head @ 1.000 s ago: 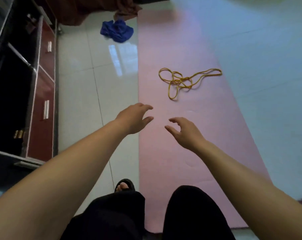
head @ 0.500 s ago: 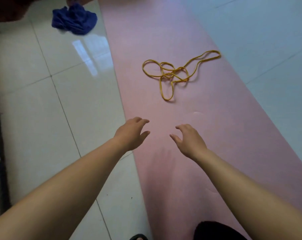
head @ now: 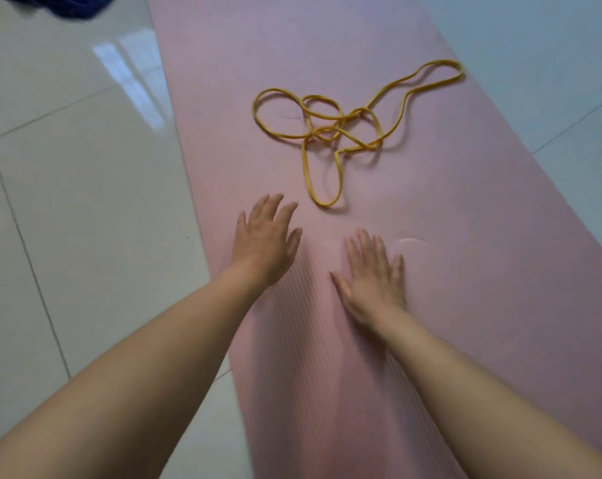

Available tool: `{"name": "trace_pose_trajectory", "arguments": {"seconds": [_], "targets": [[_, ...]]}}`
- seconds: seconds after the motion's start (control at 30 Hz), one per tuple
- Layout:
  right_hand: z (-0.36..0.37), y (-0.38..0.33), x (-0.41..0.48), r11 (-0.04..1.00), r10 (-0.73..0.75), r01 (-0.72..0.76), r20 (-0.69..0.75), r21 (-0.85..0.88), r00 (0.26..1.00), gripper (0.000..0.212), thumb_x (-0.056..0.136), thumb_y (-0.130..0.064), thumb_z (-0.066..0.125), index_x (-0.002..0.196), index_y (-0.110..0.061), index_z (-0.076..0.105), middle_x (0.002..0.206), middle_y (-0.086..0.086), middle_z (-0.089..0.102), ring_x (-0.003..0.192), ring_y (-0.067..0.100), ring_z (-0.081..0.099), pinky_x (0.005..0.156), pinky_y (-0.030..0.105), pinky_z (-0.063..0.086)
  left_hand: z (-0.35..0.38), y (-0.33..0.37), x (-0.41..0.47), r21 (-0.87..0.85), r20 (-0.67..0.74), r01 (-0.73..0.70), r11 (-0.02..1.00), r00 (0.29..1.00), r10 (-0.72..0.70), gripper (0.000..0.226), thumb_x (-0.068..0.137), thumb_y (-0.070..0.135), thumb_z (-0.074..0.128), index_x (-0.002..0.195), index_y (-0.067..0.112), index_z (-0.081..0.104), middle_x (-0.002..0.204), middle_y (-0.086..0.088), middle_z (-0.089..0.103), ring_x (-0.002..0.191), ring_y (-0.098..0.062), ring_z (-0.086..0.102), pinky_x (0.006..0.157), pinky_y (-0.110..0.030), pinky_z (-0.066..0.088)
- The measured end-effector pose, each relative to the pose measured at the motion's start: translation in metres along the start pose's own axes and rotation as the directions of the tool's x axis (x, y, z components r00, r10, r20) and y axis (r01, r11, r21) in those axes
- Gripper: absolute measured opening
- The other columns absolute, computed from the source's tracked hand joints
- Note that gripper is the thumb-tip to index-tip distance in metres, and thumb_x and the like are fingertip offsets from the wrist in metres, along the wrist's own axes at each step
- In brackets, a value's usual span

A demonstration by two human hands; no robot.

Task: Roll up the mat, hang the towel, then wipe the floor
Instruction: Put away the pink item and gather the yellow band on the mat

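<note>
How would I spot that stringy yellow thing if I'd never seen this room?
Find the long pink foam mat lying flat on the pale tiled floor. On it, just beyond the left hand and right hand, lies a tangled yellow cord: the only thin, looped thing there.

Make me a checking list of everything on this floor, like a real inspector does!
Surface: glossy pale tiled floor, grout lines showing.
Job's things: pink mat lying flat, not rolled; blue cloth, probably the towel, crumpled on the tiles at the top left edge, mostly out of frame.
Clutter: yellow cord tangled in loops on the mat, ahead of both hands.
Grips: left hand open, fingers spread over the mat's left part; right hand open, laid flat on the mat.
Cables: nothing seen.
Surroundings: a bright reflection on the tiles; nothing else seen.
</note>
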State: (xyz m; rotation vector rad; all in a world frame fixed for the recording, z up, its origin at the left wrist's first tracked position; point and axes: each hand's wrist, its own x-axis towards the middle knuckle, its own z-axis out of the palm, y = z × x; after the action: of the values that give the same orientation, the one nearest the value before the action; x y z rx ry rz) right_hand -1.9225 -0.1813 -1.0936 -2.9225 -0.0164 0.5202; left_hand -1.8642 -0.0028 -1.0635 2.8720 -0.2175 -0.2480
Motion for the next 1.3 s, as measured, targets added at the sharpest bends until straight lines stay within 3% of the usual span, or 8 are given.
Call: {"name": "trace_pose_trajectory", "arguments": {"seconds": [0.07,0.23,0.47,0.6,0.8,0.93,1.03,1.3], "targets": [[0.012,0.005,0.004,1.0,-0.004,0.004,-0.061,-0.009,0.998,0.073,0.08,-0.061,0.002,0.146,-0.03,-0.009,0.156,-0.004,-0.014,0.143,0.017,-0.013,0.11,0.047,-0.016,0.013,0.002,0.021,-0.011,0.003,0.05,0.999,0.999,-0.05,0.051,0.098,0.039,0.034,0.146,0.025,0.024,0.158,0.001,0.011,0.145,-0.019,0.004,0.115,-0.051,0.007],[0.025,0.01,0.007,0.999,-0.035,0.033,-0.217,-0.013,0.976,0.068,0.086,-0.053,0.028,0.146,-0.023,0.022,0.155,0.002,0.021,0.141,0.023,0.016,0.111,0.047,0.0,0.038,0.0,0.042,-0.028,0.001,0.148,0.989,0.989,-0.148,0.059,0.095,0.047,0.031,0.149,0.031,0.012,0.159,0.003,-0.001,0.145,-0.017,-0.004,0.114,-0.049,-0.006],[0.026,0.009,0.004,0.999,-0.052,0.049,-0.245,-0.018,0.968,0.067,0.085,-0.052,0.033,0.145,-0.022,0.024,0.153,0.003,0.024,0.14,0.024,0.018,0.111,0.051,0.008,0.038,0.0,0.045,-0.028,-0.073,0.155,0.987,0.985,-0.157,0.07,0.079,0.055,0.023,0.145,0.033,0.027,0.157,0.003,0.017,0.144,-0.019,0.012,0.113,-0.048,0.003],[0.008,0.01,0.027,0.986,-0.015,0.073,-0.356,0.149,0.934,0.059,0.09,-0.051,0.033,0.14,-0.018,0.032,0.146,0.01,0.036,0.133,0.029,0.029,0.11,0.047,0.019,0.038,-0.001,0.047,-0.034,-0.084,0.156,0.987,0.984,-0.159,0.068,0.079,0.053,0.029,0.142,0.031,0.034,0.154,0.0,0.025,0.141,-0.022,0.02,0.111,-0.052,0.011],[-0.053,0.012,0.121,0.931,-0.025,0.194,-0.478,0.308,0.878,0.07,0.087,-0.052,0.044,0.142,-0.012,0.031,0.149,0.018,0.027,0.137,0.035,0.022,0.114,0.043,0.018,0.041,-0.001,0.047,-0.026,-0.094,0.157,0.987,0.983,-0.159,0.065,0.079,0.05,0.033,0.14,0.029,0.038,0.152,-0.002,0.031,0.139,-0.024,0.025,0.109,-0.054,0.016],[-0.075,0.003,0.175,0.951,-0.121,0.208,-0.346,0.227,0.93,0.093,0.075,-0.071,0.041,0.148,-0.019,0.016,0.156,0.012,0.011,0.142,0.035,0.009,0.115,0.05,0.013,0.041,-0.002,0.048,-0.011,-0.092,0.163,0.987,0.982,-0.164,0.065,0.08,0.05,0.032,0.141,0.03,0.036,0.153,-0.002,0.029,0.14,-0.023,0.023,0.11,-0.054,0.015],[-0.074,-0.006,0.195,0.969,-0.141,0.173,-0.182,0.176,0.973,0.094,0.078,-0.069,0.048,0.148,-0.032,-0.001,0.158,0.001,-0.007,0.144,0.03,-0.003,0.112,0.054,0.001,0.042,-0.002,0.048,-0.006,-0.099,0.16,0.987,0.982,-0.16,0.064,0.081,0.05,0.033,0.141,0.03,0.036,0.153,-0.001,0.029,0.14,-0.023,0.023,0.11,-0.052,0.014],[-0.069,-0.005,0.215,0.977,-0.184,0.206,-0.278,0.05,0.943,0.091,0.075,-0.068,0.053,0.147,-0.036,0.008,0.158,0.001,-0.004,0.144,0.027,-0.004,0.108,0.059,0.003,0.045,-0.003,0.048,-0.016,-0.166,0.15,0.989,0.975,-0.151,0.062,0.079,0.049,0.038,0.137,0.029,0.042,0.149,-0.003,0.036,0.136,-0.021,0.025,0.107,-0.046,0.012]]}}
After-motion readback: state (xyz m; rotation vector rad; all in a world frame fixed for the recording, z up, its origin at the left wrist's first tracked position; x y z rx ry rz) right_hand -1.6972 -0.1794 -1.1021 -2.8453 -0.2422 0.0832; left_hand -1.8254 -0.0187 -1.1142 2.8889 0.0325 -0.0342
